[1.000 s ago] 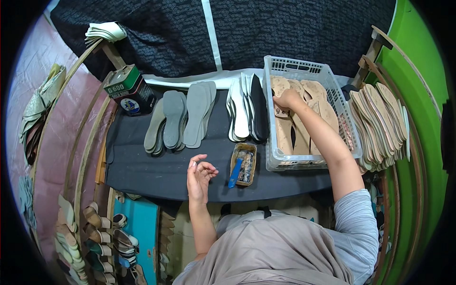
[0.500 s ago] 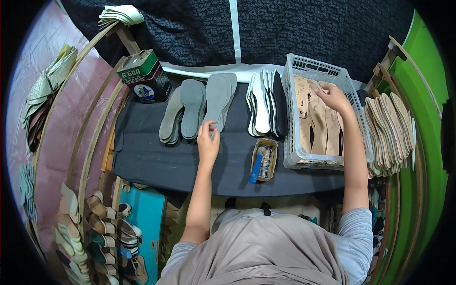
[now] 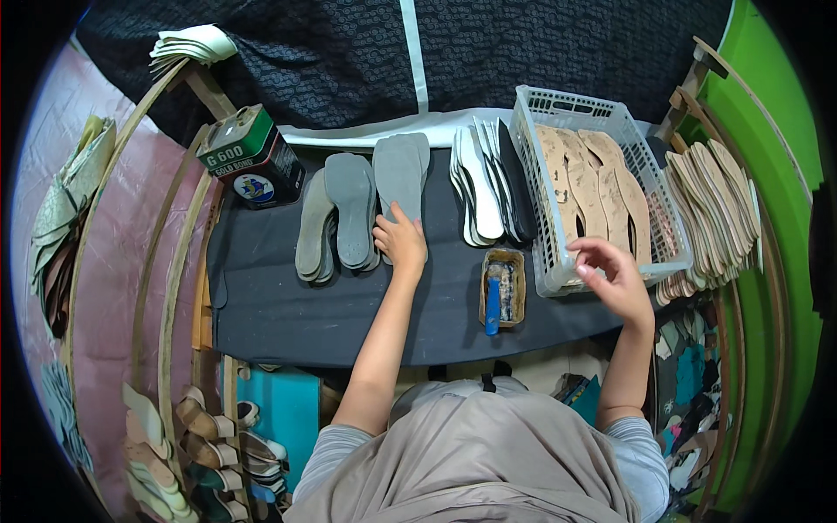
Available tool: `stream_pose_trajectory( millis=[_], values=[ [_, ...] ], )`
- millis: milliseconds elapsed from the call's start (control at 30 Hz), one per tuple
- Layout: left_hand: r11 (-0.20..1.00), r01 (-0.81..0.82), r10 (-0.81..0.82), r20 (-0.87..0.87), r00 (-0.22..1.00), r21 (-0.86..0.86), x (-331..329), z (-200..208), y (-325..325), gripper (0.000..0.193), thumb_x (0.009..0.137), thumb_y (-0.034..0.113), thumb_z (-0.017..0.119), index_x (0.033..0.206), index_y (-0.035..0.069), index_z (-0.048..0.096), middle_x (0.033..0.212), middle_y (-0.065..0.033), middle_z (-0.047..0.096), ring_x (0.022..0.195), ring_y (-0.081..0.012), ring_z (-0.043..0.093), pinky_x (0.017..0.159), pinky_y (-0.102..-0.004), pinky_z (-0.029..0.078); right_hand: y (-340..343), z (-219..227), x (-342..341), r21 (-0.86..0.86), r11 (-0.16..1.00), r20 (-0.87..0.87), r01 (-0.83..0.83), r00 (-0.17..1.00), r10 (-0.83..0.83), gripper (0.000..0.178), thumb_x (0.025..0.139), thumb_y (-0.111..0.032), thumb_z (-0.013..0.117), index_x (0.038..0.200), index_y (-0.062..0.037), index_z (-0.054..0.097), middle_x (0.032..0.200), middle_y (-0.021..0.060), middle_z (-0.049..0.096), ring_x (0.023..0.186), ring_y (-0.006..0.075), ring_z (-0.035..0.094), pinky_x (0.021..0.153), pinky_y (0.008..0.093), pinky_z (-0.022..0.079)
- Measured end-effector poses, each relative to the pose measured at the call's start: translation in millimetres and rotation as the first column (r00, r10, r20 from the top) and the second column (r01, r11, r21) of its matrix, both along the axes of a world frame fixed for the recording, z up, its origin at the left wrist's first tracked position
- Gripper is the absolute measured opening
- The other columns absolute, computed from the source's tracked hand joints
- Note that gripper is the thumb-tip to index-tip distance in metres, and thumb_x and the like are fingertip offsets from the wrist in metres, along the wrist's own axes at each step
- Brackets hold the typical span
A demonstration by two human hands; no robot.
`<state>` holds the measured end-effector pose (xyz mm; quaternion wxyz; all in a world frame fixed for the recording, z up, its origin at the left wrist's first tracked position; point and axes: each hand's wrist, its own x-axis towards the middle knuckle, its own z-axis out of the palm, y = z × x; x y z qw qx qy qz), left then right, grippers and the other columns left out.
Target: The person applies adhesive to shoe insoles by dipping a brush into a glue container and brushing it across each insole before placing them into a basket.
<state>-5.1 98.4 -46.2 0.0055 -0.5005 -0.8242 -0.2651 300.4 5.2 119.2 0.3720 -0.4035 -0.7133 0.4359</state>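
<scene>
My left hand (image 3: 403, 240) rests on the lower part of the rightmost stack of grey insoles (image 3: 401, 174), fingers spread and lying over it. Two more stacks, a grey one (image 3: 350, 205) and a greenish-grey one (image 3: 314, 235), lie just to its left. My right hand (image 3: 615, 279) hovers at the front rim of a white plastic crate (image 3: 549, 283), thumb and fingers apart, with nothing visible in them. Tan shoe-sole pieces (image 3: 602, 183) lie side by side inside the crate. Nearer me, a small container (image 3: 519, 296) of glue-like residue holds a blue-handled tool (image 3: 493, 305).
White insoles (image 3: 475, 187) and black ones (image 3: 514, 196) stand stacked left of the crate. A green-and-black metal can (image 3: 253, 161) occupies the dark table's (image 3: 261, 305) far left. Racks flank both sides; tan insoles (image 3: 711, 218) fill the right one, shoes (image 3: 205, 436) the lower left.
My right hand has come back from the tan pieces in the crate to its front edge. My left hand has moved farther onto the grey stack. The view has shifted slightly.
</scene>
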Motion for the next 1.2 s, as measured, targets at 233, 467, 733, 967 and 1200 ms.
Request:
stream_pose_trajectory(
  millis=[233,467,733,967,1200],
  values=[
    [0.994,0.086,-0.085,0.022,0.996,-0.068,-5,9,-5,0.074,0.073,0.022,0.069,0.134,0.009,0.028,0.117,-0.0235,0.036,0.103,-0.0412,0.039,0.085,-0.0513,0.035,-39,-13,-41,0.129,0.992,0.089,-0.011,0.996,-0.001,0.024,0.079,-0.006,0.061,0.102,-0.0019,0.061,0.075,0.0045,0.059,0.067,0.0116,0.054,0.064,0.0229,0.045],
    [0.922,0.274,-0.387,0.59,0.708,0.274,-30,16,-33,0.079,0.069,0.022,0.063,0.137,0.009,0.024,0.105,-0.018,0.052,0.094,-0.0306,0.051,0.085,-0.0384,0.04,-65,-40,-70,0.15,0.987,0.153,0.056,0.985,-0.079,0.035,0.072,-0.009,0.068,0.106,-0.0065,0.06,0.099,0.0088,0.057,0.085,0.0191,0.057,0.073,0.0289,0.047],
    [0.828,0.251,-0.332,0.799,-0.501,0.501,-29,34,-96,0.053,0.062,0.002,0.045,0.114,0.0,0.047,0.096,-0.0095,0.053,0.083,-0.0191,0.052,0.076,-0.0329,0.046,-75,-88,-104,0.392,0.905,0.395,0.165,0.858,-0.327,0.039,0.068,-0.008,0.072,0.104,-0.0178,0.063,0.114,0.0056,0.052,0.098,0.0284,0.049,0.083,0.0368,0.046],
    [0.819,0.237,-0.292,0.736,-0.611,0.522,-37,37,-109,0.046,0.075,0.017,0.051,0.117,0.0,0.043,0.09,-0.0109,0.052,0.08,-0.0212,0.051,0.074,-0.036,0.045,-55,-95,-102,0.51,0.816,0.258,0.272,0.857,-0.446,0.032,0.069,-0.001,0.067,0.1,-0.0106,0.062,0.1,0.0073,0.058,0.09,0.0285,0.053,0.078,0.036,0.047],
    [0.781,0.29,-0.393,0.797,-0.459,0.553,-38,60,-122,0.047,0.085,0.011,0.044,0.128,0.0,0.03,0.112,-0.0227,0.052,0.083,-0.0309,0.063,0.072,-0.0422,0.055,-30,-94,-99,0.413,0.81,0.037,0.417,0.881,-0.472,0.023,0.074,0.008,0.056,0.095,-0.0015,0.059,0.088,0.0142,0.062,0.077,0.0295,0.063,0.07,0.0336,0.05]
  ],
)
